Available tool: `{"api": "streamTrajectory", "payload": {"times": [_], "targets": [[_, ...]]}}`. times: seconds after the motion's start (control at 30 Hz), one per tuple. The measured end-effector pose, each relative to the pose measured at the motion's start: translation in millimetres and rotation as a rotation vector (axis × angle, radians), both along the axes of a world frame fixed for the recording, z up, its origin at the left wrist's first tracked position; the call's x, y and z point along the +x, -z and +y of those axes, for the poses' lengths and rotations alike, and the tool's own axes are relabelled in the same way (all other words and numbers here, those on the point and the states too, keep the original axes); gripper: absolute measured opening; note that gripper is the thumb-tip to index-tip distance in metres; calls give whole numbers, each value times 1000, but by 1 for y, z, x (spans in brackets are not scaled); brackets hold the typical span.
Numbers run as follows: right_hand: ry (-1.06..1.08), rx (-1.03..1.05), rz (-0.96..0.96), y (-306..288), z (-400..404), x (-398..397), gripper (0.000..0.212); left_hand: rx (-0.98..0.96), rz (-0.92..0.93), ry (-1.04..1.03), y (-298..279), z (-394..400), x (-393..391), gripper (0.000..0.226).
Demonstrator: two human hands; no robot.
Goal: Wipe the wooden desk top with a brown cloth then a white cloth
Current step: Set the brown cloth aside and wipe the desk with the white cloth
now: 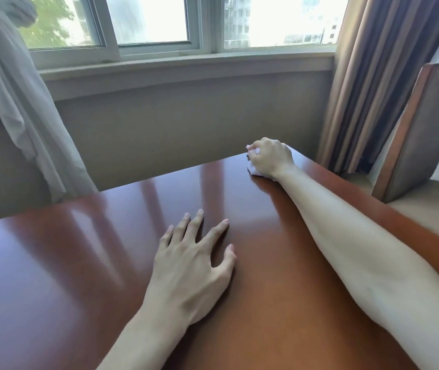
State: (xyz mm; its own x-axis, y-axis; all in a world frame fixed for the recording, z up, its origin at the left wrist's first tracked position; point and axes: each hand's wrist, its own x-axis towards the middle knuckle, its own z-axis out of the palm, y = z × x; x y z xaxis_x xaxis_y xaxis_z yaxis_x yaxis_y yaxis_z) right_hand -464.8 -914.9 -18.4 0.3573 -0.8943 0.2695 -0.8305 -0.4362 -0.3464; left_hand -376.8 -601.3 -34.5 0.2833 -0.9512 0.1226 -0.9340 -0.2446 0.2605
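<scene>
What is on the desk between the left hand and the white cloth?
Nothing: in the head view, only bare, shiny desk top lies between the flat left hand and the white cloth that the right hand grips.

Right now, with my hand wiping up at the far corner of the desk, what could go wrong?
The right hand grips the white cloth right at the desk's far corner, so a long stroke could carry it off the edge. The arm is stretched far out, so pressure there may be light and the corner poorly wiped. The left hand rests flat on the glossy top and may leave prints.
</scene>
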Motion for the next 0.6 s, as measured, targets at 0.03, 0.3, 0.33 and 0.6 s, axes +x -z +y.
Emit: {"api": "streamTrajectory", "payload": {"times": [0.03,0.3,0.33,0.6], "targets": [[-12,-2,8,1,11,-5,33,0,5,4,0,0,0,63],[-149,5,12,6,184,-83,33,36,14,14,-3,-1,1,57],[-161,2,7,9,209,-95,34,38,8,13,-3,-2,1,57],[-216,5,-56,9,341,-156,37,67,0,42,-7,6,-5,58]]}}
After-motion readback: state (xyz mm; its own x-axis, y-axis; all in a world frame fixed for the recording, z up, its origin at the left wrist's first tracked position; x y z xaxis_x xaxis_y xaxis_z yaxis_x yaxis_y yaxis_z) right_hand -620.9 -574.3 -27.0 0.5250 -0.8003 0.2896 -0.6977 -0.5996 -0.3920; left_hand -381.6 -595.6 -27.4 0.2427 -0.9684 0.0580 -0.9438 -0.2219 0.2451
